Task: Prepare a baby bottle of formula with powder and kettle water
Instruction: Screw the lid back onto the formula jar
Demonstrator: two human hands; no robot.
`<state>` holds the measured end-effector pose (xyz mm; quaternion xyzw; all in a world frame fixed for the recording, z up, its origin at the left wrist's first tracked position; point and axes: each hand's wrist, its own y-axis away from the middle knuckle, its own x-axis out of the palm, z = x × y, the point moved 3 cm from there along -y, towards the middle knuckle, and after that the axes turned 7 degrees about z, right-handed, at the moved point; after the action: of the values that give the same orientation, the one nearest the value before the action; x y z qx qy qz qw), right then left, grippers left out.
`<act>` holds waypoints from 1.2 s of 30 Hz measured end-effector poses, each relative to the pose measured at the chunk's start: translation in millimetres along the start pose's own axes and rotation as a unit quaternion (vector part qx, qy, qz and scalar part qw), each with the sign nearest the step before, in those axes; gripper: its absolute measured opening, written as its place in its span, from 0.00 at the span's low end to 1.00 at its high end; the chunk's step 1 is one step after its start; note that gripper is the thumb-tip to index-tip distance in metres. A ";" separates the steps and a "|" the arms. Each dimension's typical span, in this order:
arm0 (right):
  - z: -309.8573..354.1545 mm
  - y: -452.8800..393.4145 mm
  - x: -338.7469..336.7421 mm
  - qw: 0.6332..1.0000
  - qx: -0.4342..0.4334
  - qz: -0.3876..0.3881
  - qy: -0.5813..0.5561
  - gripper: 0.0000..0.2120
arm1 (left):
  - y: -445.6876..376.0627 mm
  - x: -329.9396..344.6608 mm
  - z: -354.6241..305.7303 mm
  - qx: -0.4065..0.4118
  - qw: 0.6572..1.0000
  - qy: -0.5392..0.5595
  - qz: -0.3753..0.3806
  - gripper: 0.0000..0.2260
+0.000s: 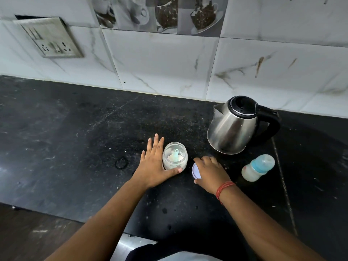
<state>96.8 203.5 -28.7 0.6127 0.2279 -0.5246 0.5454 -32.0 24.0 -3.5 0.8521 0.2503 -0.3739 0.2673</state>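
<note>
Powder jar open on worktop, scoop inside; left hand spread, bracing jar; right hand pinching lid just right of jar; advisable: release lid, keep jar braced, lift scoop level.

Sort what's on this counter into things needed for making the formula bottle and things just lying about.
Needed: powder jar with scoop inside, steadied by left hand; jar lid under right hand; kettle; baby bottle, capped.

Lying about: black hair tie; wall socket plate.
</note>
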 end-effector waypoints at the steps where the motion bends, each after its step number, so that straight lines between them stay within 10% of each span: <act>1: 0.6 0.5 -0.3 1.000 0.002 -0.004 -0.002 0.38 | -1.2 2.4 1.2 0.003 1.000 0.008 0.003 0.58; 13: -7.0 33.1 -33.4 0.970 -0.009 -0.114 -0.214 0.36 | -10.0 26.8 3.0 -0.003 0.981 0.193 0.006 0.59; 24: -30.8 65.0 -66.9 0.888 0.003 -0.295 -0.352 0.25 | -10.1 33.9 -29.4 0.043 0.961 0.269 -0.049 0.38; 36: -31.8 74.2 -115.8 0.880 -0.152 -0.325 -0.310 0.22 | -17.7 24.6 -97.0 0.102 0.960 0.250 -0.071 0.46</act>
<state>132.5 243.9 101.8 0.2195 0.3105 -0.7943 0.4739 20.3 104.9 28.8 0.9211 0.3295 -0.1910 0.0809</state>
